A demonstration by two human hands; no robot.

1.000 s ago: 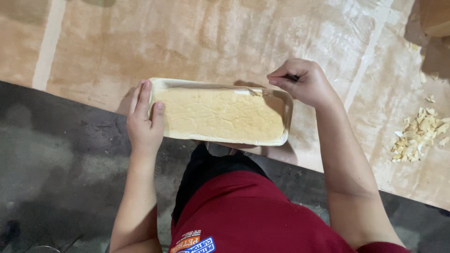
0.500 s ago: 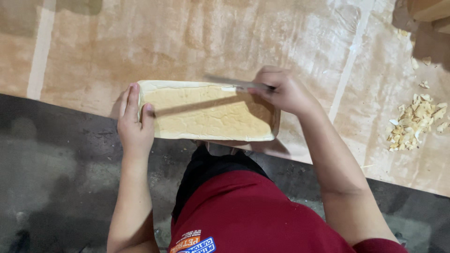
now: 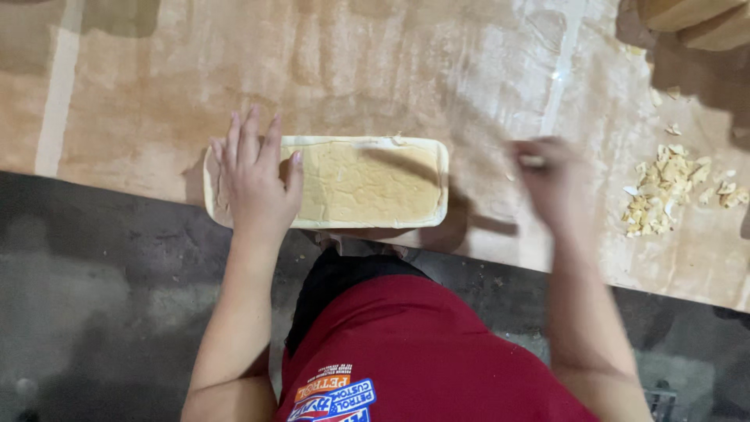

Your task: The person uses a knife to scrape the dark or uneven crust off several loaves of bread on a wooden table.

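A long rectangular tray (image 3: 442, 181) filled with a pale yellow slab (image 3: 367, 181) lies at the near edge of a table covered in shiny paper (image 3: 375, 70). My left hand (image 3: 254, 176) lies flat on the slab's left end, fingers spread. My right hand (image 3: 551, 184) is blurred to the right of the tray, off it, closed around something small and pale; whether the knife seen earlier is still in it cannot be told.
A heap of pale scraps (image 3: 672, 187) lies on the table at the right. Light wooden blocks (image 3: 695, 19) sit at the far right corner. Dark floor (image 3: 94, 312) runs along the near table edge. I wear a red shirt (image 3: 422, 359).
My right hand swung away from the slab's top edge to the right of the tray. My left hand shifted from gripping the tray's left end to lying flat on the slab.
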